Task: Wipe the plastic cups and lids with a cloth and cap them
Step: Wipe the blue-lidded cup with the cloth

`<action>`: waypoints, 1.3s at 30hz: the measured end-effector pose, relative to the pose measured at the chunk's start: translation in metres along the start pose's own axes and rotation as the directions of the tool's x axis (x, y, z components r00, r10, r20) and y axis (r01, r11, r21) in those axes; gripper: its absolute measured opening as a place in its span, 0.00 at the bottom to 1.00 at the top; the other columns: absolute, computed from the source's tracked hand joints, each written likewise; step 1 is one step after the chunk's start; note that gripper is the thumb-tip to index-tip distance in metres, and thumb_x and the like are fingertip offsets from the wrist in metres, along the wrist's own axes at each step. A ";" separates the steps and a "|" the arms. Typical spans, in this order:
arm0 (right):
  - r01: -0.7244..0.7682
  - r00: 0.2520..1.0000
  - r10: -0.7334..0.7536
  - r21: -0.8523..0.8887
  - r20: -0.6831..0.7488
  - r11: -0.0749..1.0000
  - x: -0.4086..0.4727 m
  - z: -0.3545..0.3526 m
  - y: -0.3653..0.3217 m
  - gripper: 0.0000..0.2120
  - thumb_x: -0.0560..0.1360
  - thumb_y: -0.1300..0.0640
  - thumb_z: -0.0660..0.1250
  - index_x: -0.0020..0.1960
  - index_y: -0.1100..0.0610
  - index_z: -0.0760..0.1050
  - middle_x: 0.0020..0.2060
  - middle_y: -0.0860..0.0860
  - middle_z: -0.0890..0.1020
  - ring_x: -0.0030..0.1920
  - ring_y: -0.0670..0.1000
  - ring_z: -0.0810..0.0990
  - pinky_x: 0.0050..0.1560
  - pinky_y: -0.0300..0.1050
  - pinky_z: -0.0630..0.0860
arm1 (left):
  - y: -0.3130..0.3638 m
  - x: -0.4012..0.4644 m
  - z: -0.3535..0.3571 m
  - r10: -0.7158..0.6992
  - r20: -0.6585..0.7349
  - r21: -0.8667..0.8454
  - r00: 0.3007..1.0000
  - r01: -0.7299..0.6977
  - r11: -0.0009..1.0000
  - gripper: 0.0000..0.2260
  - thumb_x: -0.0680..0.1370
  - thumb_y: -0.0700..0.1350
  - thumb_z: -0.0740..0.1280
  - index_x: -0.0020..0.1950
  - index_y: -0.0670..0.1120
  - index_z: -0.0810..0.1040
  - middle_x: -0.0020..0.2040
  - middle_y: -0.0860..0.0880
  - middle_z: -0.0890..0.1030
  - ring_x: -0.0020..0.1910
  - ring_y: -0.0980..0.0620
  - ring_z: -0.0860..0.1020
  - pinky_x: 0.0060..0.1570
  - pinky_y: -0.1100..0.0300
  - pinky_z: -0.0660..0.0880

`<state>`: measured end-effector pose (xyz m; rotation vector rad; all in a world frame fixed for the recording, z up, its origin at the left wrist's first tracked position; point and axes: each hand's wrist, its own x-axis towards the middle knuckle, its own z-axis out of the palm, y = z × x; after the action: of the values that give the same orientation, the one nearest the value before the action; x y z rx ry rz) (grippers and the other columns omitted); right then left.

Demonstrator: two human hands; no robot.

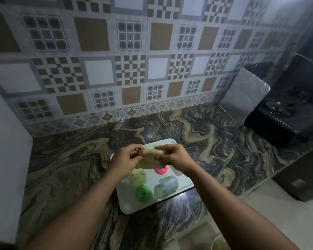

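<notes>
Both hands are up over the white tray [172, 143], the left hand [126, 158] and right hand [172, 156] each pinching an end of the beige cloth [148, 158], its long axis running left to right between them. Straight below the fingers, nearer the person: one pink lid [160, 170], one green lid [144, 193], two clear plastic cups [166, 187] lying tipped, one pale yellowish piece [138, 177] beside the left wrist. The right hand looks nearer the cups.
</notes>
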<state>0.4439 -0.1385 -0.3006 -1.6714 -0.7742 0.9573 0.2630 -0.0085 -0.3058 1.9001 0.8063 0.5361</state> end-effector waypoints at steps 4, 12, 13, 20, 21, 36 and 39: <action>0.078 0.997 -0.075 -0.093 0.033 0.993 0.016 -0.002 -0.009 0.16 0.73 0.70 0.78 0.57 0.55 0.85 0.43 0.59 0.86 0.42 0.57 0.84 0.51 0.58 0.84 | 0.004 0.009 -0.010 0.028 -0.038 0.092 0.999 -0.024 0.995 0.19 0.73 0.37 0.73 0.46 0.64 0.81 0.48 0.55 0.85 0.47 0.56 0.84 0.52 0.50 0.82; 0.119 0.993 -0.114 -0.183 0.036 0.976 0.039 -0.008 0.000 0.08 0.72 0.64 0.81 0.45 0.68 0.85 0.35 0.54 0.83 0.35 0.47 0.82 0.40 0.44 0.80 | 0.000 0.013 0.000 -0.116 -0.112 0.087 0.987 0.126 0.988 0.04 0.77 0.42 0.73 0.49 0.50 0.82 0.55 0.52 0.84 0.57 0.52 0.80 0.56 0.53 0.77; 0.051 0.997 -0.045 -0.090 0.067 0.995 0.039 -0.010 0.006 0.10 0.72 0.62 0.80 0.44 0.69 0.83 0.36 0.56 0.81 0.38 0.50 0.81 0.41 0.45 0.77 | -0.005 0.009 0.008 -0.184 -0.107 0.040 0.977 0.190 0.981 0.03 0.78 0.43 0.72 0.50 0.49 0.81 0.52 0.50 0.85 0.54 0.51 0.82 0.55 0.52 0.77; -0.385 0.923 0.322 0.504 0.212 0.773 0.043 -0.037 0.027 0.12 0.79 0.56 0.69 0.60 0.60 0.81 0.52 0.62 0.84 0.50 0.61 0.83 0.49 0.55 0.81 | -0.003 0.002 0.050 -0.364 -0.096 -0.156 0.927 0.347 0.925 0.04 0.79 0.46 0.71 0.53 0.50 0.80 0.46 0.48 0.87 0.46 0.52 0.86 0.43 0.59 0.77; -0.405 0.914 0.341 0.554 0.220 0.727 0.045 -0.044 0.030 0.16 0.79 0.55 0.69 0.65 0.61 0.80 0.56 0.63 0.84 0.52 0.62 0.83 0.53 0.57 0.81 | -0.003 -0.001 0.055 -0.393 -0.105 -0.154 0.914 0.375 0.914 0.03 0.79 0.46 0.71 0.52 0.49 0.81 0.46 0.47 0.87 0.46 0.49 0.86 0.40 0.60 0.76; -0.531 0.815 0.550 0.615 0.182 0.583 0.050 -0.096 0.064 0.12 0.82 0.52 0.71 0.61 0.59 0.78 0.52 0.62 0.84 0.49 0.62 0.85 0.32 0.56 0.85 | -0.025 -0.041 0.154 -0.612 -0.135 0.065 0.779 0.624 0.779 0.12 0.73 0.55 0.75 0.43 0.47 0.83 0.43 0.51 0.85 0.46 0.51 0.82 0.53 0.55 0.79; -0.550 0.806 0.544 0.634 0.232 0.544 0.048 -0.098 0.060 0.15 0.83 0.49 0.70 0.64 0.59 0.76 0.58 0.65 0.82 0.56 0.68 0.84 0.35 0.64 0.86 | -0.024 -0.041 0.161 -0.638 -0.147 -0.029 0.756 0.641 0.767 0.08 0.74 0.52 0.76 0.44 0.47 0.85 0.42 0.52 0.85 0.45 0.51 0.82 0.51 0.55 0.79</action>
<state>0.5553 -0.1580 -0.3526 -1.2280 0.1776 1.4681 0.3349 -0.1289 -0.3989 1.4711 1.4905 0.2311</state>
